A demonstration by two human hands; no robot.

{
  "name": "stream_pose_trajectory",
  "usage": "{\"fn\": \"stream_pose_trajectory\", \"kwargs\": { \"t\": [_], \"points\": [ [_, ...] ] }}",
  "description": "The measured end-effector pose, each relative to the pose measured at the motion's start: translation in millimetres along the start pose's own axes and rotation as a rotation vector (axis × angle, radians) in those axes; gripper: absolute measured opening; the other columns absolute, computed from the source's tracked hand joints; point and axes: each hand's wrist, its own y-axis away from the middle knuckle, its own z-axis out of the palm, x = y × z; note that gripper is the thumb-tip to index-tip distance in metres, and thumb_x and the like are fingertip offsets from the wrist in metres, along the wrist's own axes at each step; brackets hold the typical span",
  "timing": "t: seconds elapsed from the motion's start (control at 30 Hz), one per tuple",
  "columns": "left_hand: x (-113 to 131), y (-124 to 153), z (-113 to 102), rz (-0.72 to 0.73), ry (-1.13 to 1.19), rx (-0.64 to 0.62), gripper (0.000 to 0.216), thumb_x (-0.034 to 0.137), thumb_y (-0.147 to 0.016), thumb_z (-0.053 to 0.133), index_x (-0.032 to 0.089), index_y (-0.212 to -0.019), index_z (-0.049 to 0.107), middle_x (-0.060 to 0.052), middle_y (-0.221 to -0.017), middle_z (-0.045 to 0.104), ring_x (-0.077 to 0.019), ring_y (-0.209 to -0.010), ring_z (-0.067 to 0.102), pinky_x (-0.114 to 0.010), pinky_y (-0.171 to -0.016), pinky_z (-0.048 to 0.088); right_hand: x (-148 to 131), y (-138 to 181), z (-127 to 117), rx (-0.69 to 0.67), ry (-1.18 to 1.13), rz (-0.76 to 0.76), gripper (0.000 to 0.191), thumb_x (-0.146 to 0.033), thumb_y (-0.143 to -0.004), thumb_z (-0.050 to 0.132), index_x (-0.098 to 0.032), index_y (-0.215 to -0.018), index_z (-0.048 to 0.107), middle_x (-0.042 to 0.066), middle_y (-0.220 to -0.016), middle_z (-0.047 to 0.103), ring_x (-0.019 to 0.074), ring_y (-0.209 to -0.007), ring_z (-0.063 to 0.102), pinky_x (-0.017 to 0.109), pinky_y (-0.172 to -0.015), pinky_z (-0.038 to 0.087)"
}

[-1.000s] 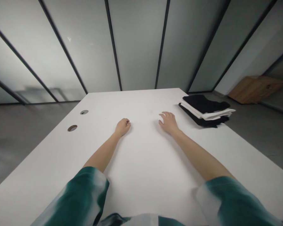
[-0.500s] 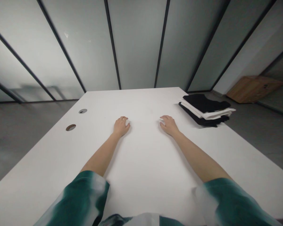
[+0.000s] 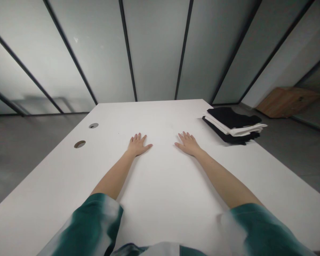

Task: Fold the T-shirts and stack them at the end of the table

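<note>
My left hand (image 3: 138,145) lies palm down on the white table (image 3: 160,185), fingers spread and thumb pointing right. Opposite it, my right hand (image 3: 188,144) rests flat in the same way, its thumb pointing left. Both are open and hold nothing, with a strip of bare tabletop between them. To the right of my right hand, apart from it, sits a stack of folded cloth: a black piece (image 3: 233,117) on top, white cloth (image 3: 237,131) in the middle and black cloth (image 3: 229,138) at the bottom.
Two round holes pierce the table's left side, one with a grey rim (image 3: 93,125) and one lower (image 3: 80,144). The cloth stack reaches the table's right edge. Frosted glass panels (image 3: 154,53) stand behind the table. A wooden cabinet (image 3: 285,102) is on the floor at far right.
Both hands have gone from curled fingers to flat, spread ones, with thumbs stretched towards each other. The arms and the cloth stack have stayed in place.
</note>
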Motion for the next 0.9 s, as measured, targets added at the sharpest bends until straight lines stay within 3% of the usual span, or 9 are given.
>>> {"fn": "stream_pose_trajectory", "kwargs": {
  "t": [0.13, 0.37, 0.9],
  "points": [
    [0.4, 0.6, -3.0, 0.009, -0.003, -0.057, 0.091, 0.08, -0.088, 0.022, 0.022, -0.158, 0.025, -0.014, -0.166, 0.014, -0.0362, -0.152, 0.012, -0.051, -0.121, 0.015, -4.3, 3.0, -3.9, -0.086, 0.02, 0.015, 0.096, -0.08, -0.088, 0.017, -0.016, -0.158, 0.025, 0.017, -0.165, 0.016, 0.0358, -0.151, 0.014, 0.049, -0.121, 0.012],
    [0.2, 0.2, -2.8, 0.004, 0.0, -0.069, 0.092, 0.081, -0.087, 0.019, 0.024, -0.159, 0.022, -0.013, -0.166, 0.012, -0.0355, -0.152, 0.009, -0.051, -0.121, 0.014, -5.3, 3.1, -6.1, -0.099, 0.008, 0.029, 0.095, -0.082, -0.087, 0.017, -0.019, -0.159, 0.023, 0.015, -0.165, 0.014, 0.0347, -0.151, 0.013, 0.05, -0.121, 0.012],
    [-2.8, -2.6, 2.1, 0.018, 0.02, -0.02, 0.085, 0.077, -0.09, 0.023, 0.025, -0.157, 0.028, -0.014, -0.165, 0.019, -0.0364, -0.151, 0.015, -0.053, -0.119, 0.019, 0.7, -0.5, 3.2, -0.022, -0.001, -0.011, 0.092, -0.081, -0.088, 0.023, -0.02, -0.157, 0.03, 0.017, -0.163, 0.022, 0.0367, -0.15, 0.02, 0.053, -0.119, 0.018]
  ]
}}
